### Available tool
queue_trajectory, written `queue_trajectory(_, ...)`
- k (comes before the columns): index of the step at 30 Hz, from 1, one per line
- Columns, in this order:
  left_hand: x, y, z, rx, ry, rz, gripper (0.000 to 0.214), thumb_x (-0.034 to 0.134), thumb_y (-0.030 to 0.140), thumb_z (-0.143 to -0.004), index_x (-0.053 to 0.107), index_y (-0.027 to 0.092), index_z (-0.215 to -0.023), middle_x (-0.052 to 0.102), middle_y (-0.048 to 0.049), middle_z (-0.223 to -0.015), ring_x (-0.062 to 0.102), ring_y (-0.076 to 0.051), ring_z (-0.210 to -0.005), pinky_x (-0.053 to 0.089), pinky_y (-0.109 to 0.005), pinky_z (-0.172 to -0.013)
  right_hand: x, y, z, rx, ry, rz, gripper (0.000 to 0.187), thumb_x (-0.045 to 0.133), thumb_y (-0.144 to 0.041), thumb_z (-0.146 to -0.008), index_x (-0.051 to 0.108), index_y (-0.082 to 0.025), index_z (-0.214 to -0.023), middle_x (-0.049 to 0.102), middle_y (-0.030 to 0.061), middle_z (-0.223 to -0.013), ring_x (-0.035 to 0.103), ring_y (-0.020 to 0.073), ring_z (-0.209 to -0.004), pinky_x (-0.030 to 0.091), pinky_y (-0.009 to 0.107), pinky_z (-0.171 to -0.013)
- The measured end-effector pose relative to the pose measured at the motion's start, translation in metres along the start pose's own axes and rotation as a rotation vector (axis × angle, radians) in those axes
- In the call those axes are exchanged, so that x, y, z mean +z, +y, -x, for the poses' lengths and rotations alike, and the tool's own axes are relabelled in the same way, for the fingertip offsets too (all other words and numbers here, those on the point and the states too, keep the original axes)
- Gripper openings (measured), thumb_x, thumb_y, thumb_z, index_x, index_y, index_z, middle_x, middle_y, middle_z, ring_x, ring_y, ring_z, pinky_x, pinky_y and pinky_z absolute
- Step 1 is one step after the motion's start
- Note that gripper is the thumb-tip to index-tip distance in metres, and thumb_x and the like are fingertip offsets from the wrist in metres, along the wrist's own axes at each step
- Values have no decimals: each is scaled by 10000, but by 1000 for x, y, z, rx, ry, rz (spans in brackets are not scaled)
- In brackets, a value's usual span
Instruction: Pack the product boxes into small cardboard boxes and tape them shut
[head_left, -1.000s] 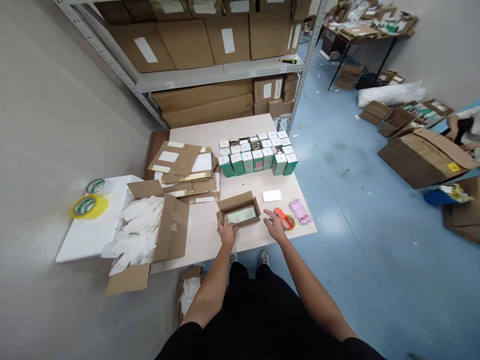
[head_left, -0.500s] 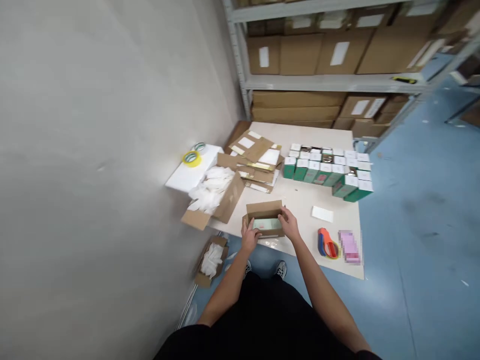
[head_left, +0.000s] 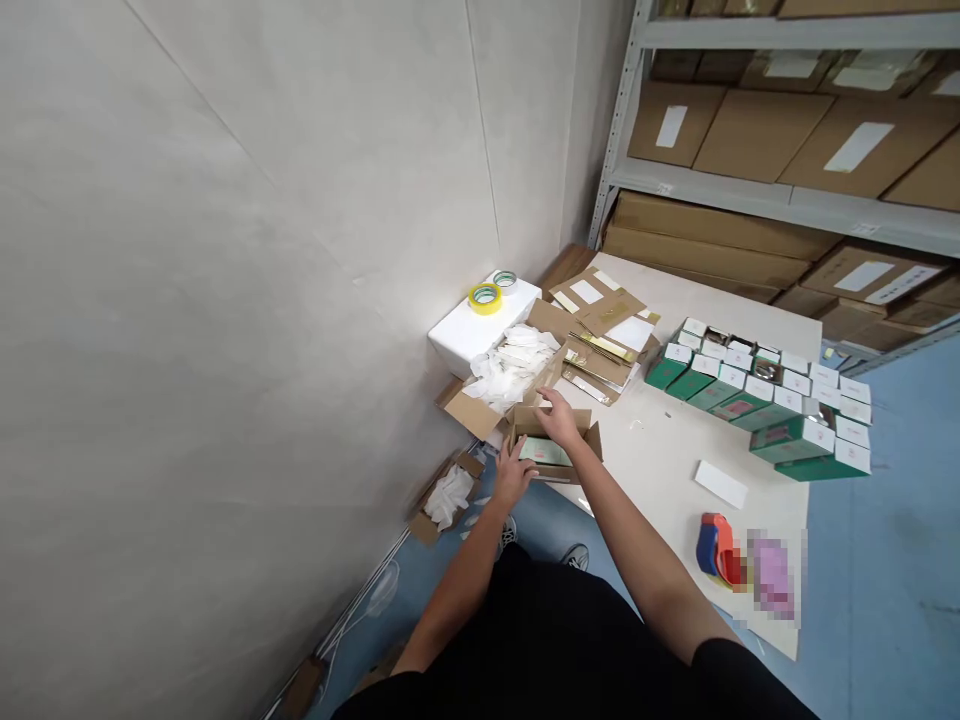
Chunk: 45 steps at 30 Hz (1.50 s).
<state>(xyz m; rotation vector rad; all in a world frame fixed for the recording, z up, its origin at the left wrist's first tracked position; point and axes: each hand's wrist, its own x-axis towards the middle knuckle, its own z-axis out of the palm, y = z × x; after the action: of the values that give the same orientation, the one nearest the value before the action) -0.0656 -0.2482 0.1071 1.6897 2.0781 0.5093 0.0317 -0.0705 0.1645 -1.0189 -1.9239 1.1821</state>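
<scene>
A small cardboard box (head_left: 559, 474) with raised flaps stands at the table's near edge. Inside it lies a pale green box (head_left: 546, 452). My left hand (head_left: 514, 474) grips the cardboard box at its left end, its thumb over the near wall. Above the far side of that box is my right hand (head_left: 556, 418), holding nothing, fingers apart and pointing left. Just beyond its fingertips, an open carton (head_left: 466, 408) is full of crumpled white paper (head_left: 511, 366).
Flattened cardboard (head_left: 600, 300) is piled at the back. Rows of green and white boxes (head_left: 757, 400) stand to the right, near a white card (head_left: 721, 484) and a tape dispenser (head_left: 716, 548). Tape rolls (head_left: 485, 298) sit on a white block (head_left: 457, 335) by the wall (head_left: 300, 300).
The view has swung left. My right hand has left the small box's right end and moved left across it towards the white paper. My left hand has stayed at the box's left end.
</scene>
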Motion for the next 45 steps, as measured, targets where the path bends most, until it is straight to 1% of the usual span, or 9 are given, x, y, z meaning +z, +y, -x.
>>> queue_trajectory(5,-2,-12,-2,40,-7,57,132,676,233,-916,805,251,-900,385,-21,-1670,161,-425,-1578,285,-698,-1197,55,-3,-46,0,-132,208,536,706,-266,-783,692,-243,-1319,624,101,-1425,589,298,-1284,461,453,-1124)
queue_trajectory(8,-3,-17,-2,68,11,105,118,693,219,-898,807,250,-904,436,-30,-1640,183,-430,-1566,297,-695,-1189,81,-6,-68,37,-152,362,533,770,-359,-786,694,-253,-1303,592,101,-1465,540,316,-1335,418,452,-1148)
queue_trajectory(14,1,-32,-4,124,26,195,150,670,171,-888,801,240,-867,473,-51,-1607,197,-437,-1562,276,-674,-1205,114,-5,-100,223,-138,607,584,780,-612,-789,724,-217,-1215,736,154,-1200,569,361,-1255,438,477,-1068)
queue_trajectory(17,4,-37,-5,139,27,206,136,689,165,-869,798,245,-853,491,-47,-1591,182,-409,-1575,265,-664,-1219,124,0,-106,257,-113,638,509,796,-560,-780,734,-256,-1184,757,120,-1128,623,321,-1179,481,426,-998)
queue_trajectory(22,5,-42,-4,179,37,197,114,716,207,-870,811,269,-884,489,-28,-1597,188,-396,-1573,265,-653,-1218,131,0,-105,379,-104,652,378,712,-294,-818,744,-231,-1189,731,133,-1192,654,290,-1144,487,404,-999)
queue_trajectory(31,13,-43,-5,162,40,183,107,727,200,-866,808,269,-862,496,8,-1595,188,-401,-1570,262,-656,-1210,123,-13,-96,361,-28,561,223,620,-122,-805,777,-216,-931,781,55,-1018,693,206,-925,496,280,-813)
queue_trajectory(36,20,-39,-2,186,94,127,109,740,161,-833,793,255,-850,499,0,-1591,201,-407,-1564,288,-657,-1209,106,-15,-90,217,83,452,201,603,-142,-784,750,-216,-899,779,37,-930,683,204,-887,492,278,-791)
queue_trajectory(41,31,-25,1,178,87,62,93,739,191,-833,797,263,-852,507,-15,-1587,244,-410,-1557,320,-665,-1193,61,-14,-69,124,218,282,380,568,-213,-767,710,-206,-1120,761,20,-875,666,204,-783,499,294,-747)
queue_trajectory(45,42,-5,-1,193,61,15,82,731,221,-852,792,275,-843,492,2,-1601,266,-414,-1551,329,-659,-1187,7,-5,-41,126,305,236,389,564,-262,-761,730,-204,-1107,760,26,-852,642,214,-773,505,319,-777)
